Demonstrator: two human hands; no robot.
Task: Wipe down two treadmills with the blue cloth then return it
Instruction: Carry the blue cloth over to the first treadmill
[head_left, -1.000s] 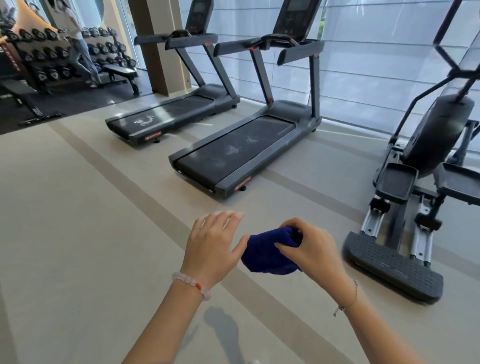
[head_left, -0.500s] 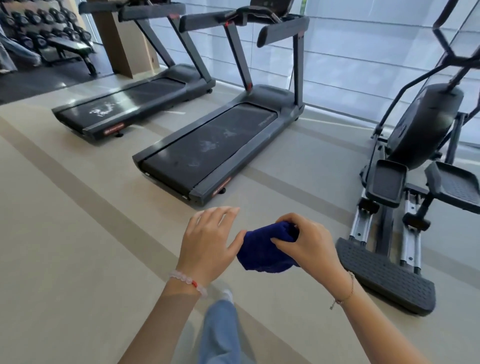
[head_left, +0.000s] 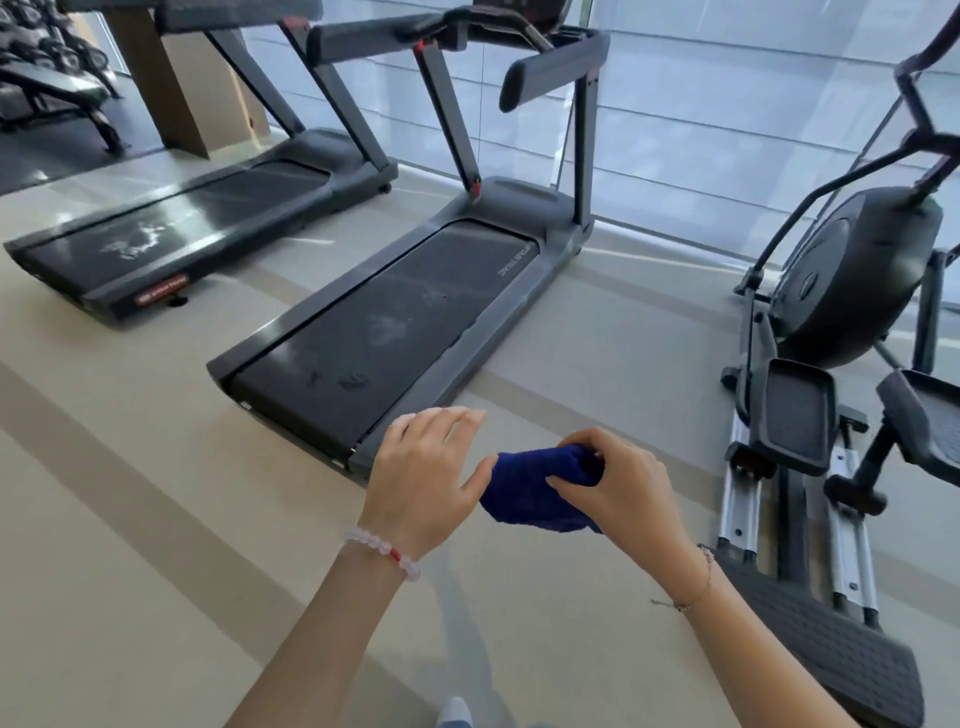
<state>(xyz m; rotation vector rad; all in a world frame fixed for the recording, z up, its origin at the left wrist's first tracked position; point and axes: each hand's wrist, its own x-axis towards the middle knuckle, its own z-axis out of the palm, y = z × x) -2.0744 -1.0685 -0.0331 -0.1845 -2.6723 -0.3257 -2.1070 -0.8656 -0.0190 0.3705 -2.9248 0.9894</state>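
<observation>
The blue cloth (head_left: 535, 491) is bunched up between my two hands, low in the middle of the head view. My right hand (head_left: 621, 486) grips its right end with curled fingers and thumb. My left hand (head_left: 426, 467) is beside it with fingers spread straight; its thumb touches the cloth's left edge. Two dark treadmills stand ahead on the beige floor: the nearer treadmill (head_left: 395, 317) runs up from just beyond my left hand, with smudges on its belt. The farther treadmill (head_left: 171, 234) lies to its left, with pale marks on its belt.
An elliptical trainer (head_left: 841, 374) stands at the right, its foot platform close to my right forearm. A brown pillar (head_left: 176, 88) and a weight bench (head_left: 57, 98) are at the back left. Shaded windows (head_left: 727, 114) run behind the machines.
The view has come closer to the nearer treadmill, and both machines look larger and lower in frame. My hands hold the cloth the same way throughout.
</observation>
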